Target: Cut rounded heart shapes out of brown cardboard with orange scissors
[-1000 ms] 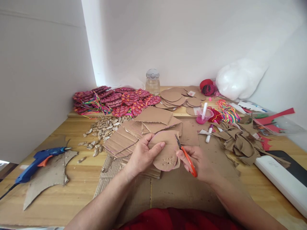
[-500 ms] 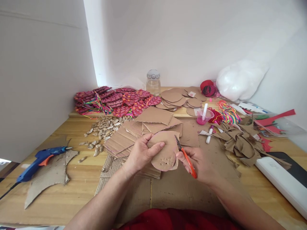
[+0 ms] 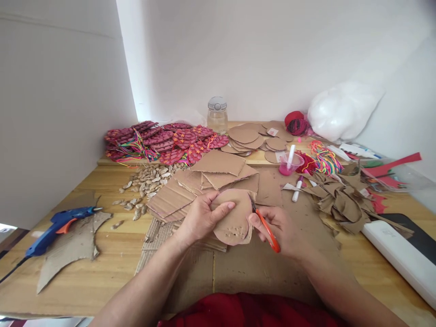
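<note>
My left hand (image 3: 206, 215) pinches a rounded piece of cardboard (image 3: 235, 213), thumb on top and fingers beneath. Small dents mark the lower part of that piece, and a drawn curve runs along its edge. My right hand (image 3: 277, 227) is closed round the orange-handled scissors (image 3: 267, 229). Their dark blades meet the upper right edge of the cardboard. Behind the held piece lies a stack of cut cardboard sheets (image 3: 218, 164).
Peanut shells (image 3: 150, 181) and a blue glue gun (image 3: 61, 227) lie at left. Decorated maroon discs (image 3: 166, 141), a jar (image 3: 217, 116) and cardboard circles (image 3: 243, 134) stand behind. Cardboard scraps (image 3: 344, 200), a pink cup (image 3: 291, 164) and a white long device (image 3: 398, 261) are at right.
The scissors stay at the cardboard's upper right edge, with the hands nearly in place. The held piece has shifted very slightly. The whole view has moved a little.
</note>
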Demonstrator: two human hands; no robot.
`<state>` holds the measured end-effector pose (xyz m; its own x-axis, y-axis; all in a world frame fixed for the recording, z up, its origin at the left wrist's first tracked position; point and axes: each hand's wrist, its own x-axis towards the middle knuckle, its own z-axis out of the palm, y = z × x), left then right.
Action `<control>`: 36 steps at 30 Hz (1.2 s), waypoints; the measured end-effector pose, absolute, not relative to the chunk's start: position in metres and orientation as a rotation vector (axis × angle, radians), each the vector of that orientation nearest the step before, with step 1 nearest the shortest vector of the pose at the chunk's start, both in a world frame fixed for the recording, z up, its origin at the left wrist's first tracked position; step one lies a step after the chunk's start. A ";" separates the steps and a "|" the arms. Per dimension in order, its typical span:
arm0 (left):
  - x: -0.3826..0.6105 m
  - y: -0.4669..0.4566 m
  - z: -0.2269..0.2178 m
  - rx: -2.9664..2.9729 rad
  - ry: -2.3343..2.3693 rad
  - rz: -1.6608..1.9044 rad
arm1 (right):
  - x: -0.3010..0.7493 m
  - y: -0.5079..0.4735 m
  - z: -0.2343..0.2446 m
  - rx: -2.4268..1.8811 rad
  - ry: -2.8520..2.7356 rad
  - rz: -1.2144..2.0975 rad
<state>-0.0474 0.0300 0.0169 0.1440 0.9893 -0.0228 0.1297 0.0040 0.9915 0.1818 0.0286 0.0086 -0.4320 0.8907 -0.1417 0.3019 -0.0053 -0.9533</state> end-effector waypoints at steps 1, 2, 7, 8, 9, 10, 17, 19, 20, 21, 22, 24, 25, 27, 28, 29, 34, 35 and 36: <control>-0.047 0.030 0.018 1.371 1.205 1.019 | 0.182 0.029 0.010 -1.235 -1.762 1.459; -0.047 0.030 0.018 1.377 1.213 1.014 | 0.182 0.029 0.012 -1.239 -1.770 1.462; -0.049 0.031 0.019 1.366 1.232 1.013 | 0.179 0.028 0.017 -1.255 -1.759 1.470; -0.049 0.031 0.019 1.363 1.231 1.011 | 0.179 0.027 0.017 -1.250 -1.755 1.470; -0.050 0.031 0.020 1.363 1.233 1.007 | 0.178 0.027 0.017 -1.246 -1.752 1.473; -0.050 0.031 0.020 1.363 1.237 1.003 | 0.178 0.026 0.017 -1.246 -1.751 1.477; -0.051 0.030 0.025 1.348 1.262 0.977 | 0.179 0.026 0.015 -1.251 -1.744 1.482; -0.052 0.030 0.027 1.347 1.271 0.968 | 0.178 0.025 0.014 -1.255 -1.749 1.472; -0.052 0.030 0.028 1.342 1.268 0.965 | 0.178 0.025 0.015 -1.259 -1.755 1.465; -0.052 0.031 0.028 1.333 1.258 0.963 | 0.178 0.025 0.015 -1.264 -1.762 1.459; -0.053 0.031 0.029 1.325 1.246 0.962 | 0.177 0.024 0.016 -1.268 -1.769 1.451; -0.053 0.031 0.030 1.320 1.233 0.961 | 0.177 0.024 0.018 -1.274 -1.784 1.444; -0.054 0.031 0.030 1.322 1.233 0.958 | 0.177 0.024 0.018 -1.275 -1.789 1.443; -0.055 0.032 0.031 1.325 1.242 0.947 | 0.177 0.025 0.019 -1.271 -1.799 1.447; -0.055 0.032 0.031 1.321 1.243 0.939 | 0.178 0.025 0.019 -1.265 -1.805 1.451; -0.056 0.032 0.031 1.314 1.240 0.930 | 0.179 0.026 0.018 -1.258 -1.813 1.454; -0.058 0.032 0.031 1.270 1.210 0.904 | 0.181 0.027 0.018 -1.256 -1.855 1.433; -0.059 0.033 0.032 1.266 1.206 0.904 | 0.180 0.026 0.019 -1.264 -1.864 1.426; -0.059 0.033 0.033 1.261 1.201 0.904 | 0.180 0.026 0.019 -1.272 -1.874 1.418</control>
